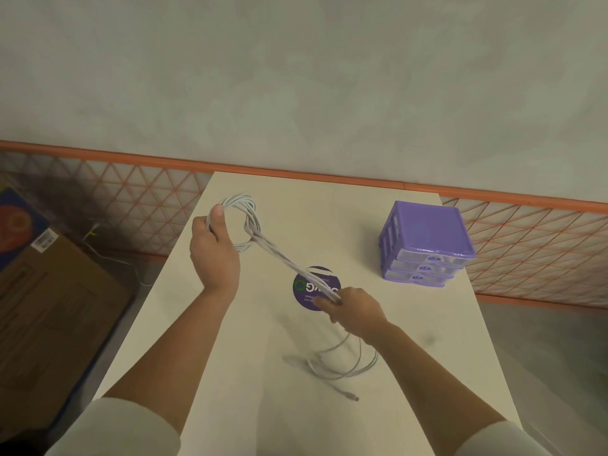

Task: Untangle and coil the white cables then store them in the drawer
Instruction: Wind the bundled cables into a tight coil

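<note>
Head view looks down on a pale tabletop (230, 340) set against a grey wall. Left hand (214, 255) is raised over the table's left edge, fingers and thumb curled round one side of a coil of white cable (241, 222) whose loops stand open above the far left part of the tabletop. From the coil a bundle of strands runs taut down to the right hand (353, 312), which pinches them between thumb and curled fingers near the middle of the table, just over a round purple sticker (304, 287). Below that hand the loose cable (342, 366) lies in slack loops on the near part of the tabletop, its plug end (353, 397) pointing toward the near edge. A purple drawer unit (426, 246) stands near the far right corner, all three drawers closed, well apart from both hands. A cardboard box (52, 311) sits on the floor to the left of the table.
</note>
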A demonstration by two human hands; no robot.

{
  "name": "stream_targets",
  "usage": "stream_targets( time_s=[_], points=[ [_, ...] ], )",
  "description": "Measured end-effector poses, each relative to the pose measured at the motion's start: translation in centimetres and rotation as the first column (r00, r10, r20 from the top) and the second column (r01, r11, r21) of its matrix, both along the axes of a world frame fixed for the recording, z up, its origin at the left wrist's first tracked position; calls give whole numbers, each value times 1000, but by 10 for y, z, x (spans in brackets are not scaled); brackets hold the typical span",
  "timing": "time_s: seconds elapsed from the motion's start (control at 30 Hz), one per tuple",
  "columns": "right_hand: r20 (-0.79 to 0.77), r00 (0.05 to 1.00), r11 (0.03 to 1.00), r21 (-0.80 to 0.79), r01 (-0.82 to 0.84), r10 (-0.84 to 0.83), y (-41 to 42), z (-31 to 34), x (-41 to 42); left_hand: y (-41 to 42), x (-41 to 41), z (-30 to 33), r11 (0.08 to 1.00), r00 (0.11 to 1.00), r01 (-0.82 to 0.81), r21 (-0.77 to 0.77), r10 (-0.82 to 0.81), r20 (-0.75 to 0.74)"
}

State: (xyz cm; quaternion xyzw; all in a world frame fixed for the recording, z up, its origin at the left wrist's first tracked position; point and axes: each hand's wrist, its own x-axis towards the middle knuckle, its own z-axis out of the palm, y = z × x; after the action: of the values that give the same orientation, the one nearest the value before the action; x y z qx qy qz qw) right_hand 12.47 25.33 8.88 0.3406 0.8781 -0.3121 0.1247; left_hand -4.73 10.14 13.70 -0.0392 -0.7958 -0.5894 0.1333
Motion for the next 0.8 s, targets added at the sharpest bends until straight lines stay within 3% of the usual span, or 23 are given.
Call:
stream_targets(
  time_s=[0.1,0.23,0.33,0.43,0.63,0.8],
  points=[
    [-32,988,973,-175,-152,149,-6,23,-16,1,6,-2,1000,1000,-13,6,13,25],
    [-196,952,931,-235,-277,234,-26,65,-44,5,17,-9,995,998,67,-76,-67,5],
    [-288,956,906,-386,-173,59,-42,87,-60,10,31,-7,980,985,173,-94,-175,-4],
    [-275,957,891,-452,-44,-93,-47,94,-66,14,36,-4,974,979,200,-108,-203,-17],
    [-244,965,949,-314,13,-94,-62,85,-68,17,33,-3,982,998,16,-189,-26,-51],
    [-254,955,874,-486,12,-154,-68,86,-58,21,29,3,993,999,-6,-120,2,-34]
  ],
)
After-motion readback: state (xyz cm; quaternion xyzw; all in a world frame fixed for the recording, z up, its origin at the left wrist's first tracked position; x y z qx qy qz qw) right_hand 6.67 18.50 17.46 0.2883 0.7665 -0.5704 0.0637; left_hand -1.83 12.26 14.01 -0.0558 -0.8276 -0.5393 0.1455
